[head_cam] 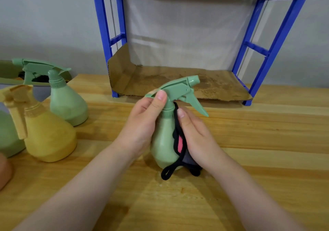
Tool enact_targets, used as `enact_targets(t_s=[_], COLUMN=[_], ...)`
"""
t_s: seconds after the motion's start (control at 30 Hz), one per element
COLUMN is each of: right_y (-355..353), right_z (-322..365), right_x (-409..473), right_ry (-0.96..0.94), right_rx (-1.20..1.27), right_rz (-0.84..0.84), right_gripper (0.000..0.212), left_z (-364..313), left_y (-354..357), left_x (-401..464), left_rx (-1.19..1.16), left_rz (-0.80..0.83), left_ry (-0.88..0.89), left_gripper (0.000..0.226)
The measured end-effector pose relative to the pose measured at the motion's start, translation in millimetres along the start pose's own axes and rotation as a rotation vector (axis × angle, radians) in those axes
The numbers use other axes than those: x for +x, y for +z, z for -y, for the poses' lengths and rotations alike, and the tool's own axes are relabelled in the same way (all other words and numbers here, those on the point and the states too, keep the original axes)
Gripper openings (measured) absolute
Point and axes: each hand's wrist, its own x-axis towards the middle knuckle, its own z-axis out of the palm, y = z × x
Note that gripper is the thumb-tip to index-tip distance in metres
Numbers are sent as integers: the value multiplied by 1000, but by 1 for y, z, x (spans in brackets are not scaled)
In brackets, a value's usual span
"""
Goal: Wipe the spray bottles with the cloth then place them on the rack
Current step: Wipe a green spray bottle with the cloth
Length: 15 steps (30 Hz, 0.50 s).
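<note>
Between the hands: a green bottle (163,141) stands upright on the table (249,159), nozzle pointing up and away to the right, trigger hanging on the right side.
Left hand: the left hand (144,122) grips the bottle's neck and spray head from the left, fingers curled round behind, thumb laid on the back of the head.
Right hand: the right hand (194,136) presses the cloth (179,147) against the bottle's right side, its fingers curled over the cloth and holding it there.
Cloth: dark with black edging and a pink patch, caught between the right palm and the bottle; a black loop hangs below the hand and touches the table at the bottle's foot.
Beyond the hands: the blue rack (277,40) stands on the table against the wall, its lowest shelf lined with brown cardboard (170,81); nothing of the task sits on that shelf.
Left of the left hand: a yellow bottle (48,133) stands well apart, with a second green bottle (65,99) just behind it; a third green body (8,136) is cut by the frame's edge.
Far left edge: an orange shape (4,170), too cropped to tell what it is.
</note>
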Motion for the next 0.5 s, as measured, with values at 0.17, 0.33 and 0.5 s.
enact_targets(t_s=[0.17, 0.33, 0.5], right_y=[1, 2, 7], right_z=[4, 1, 3], right_x=[-3, -3, -6], right_ry=[-133, -143, -137], right_rx=[-75, -147, -260], right_rz=[5, -16, -142], right_gripper=[23, 35, 18], left_z=[4, 5, 4], left_y=[3, 3, 3], left_x=[-2, -2, -1], left_rx=[15, 20, 86], left_rz=[60, 51, 48], left_ry=[-12, 7, 20], left_gripper=[50, 58, 46])
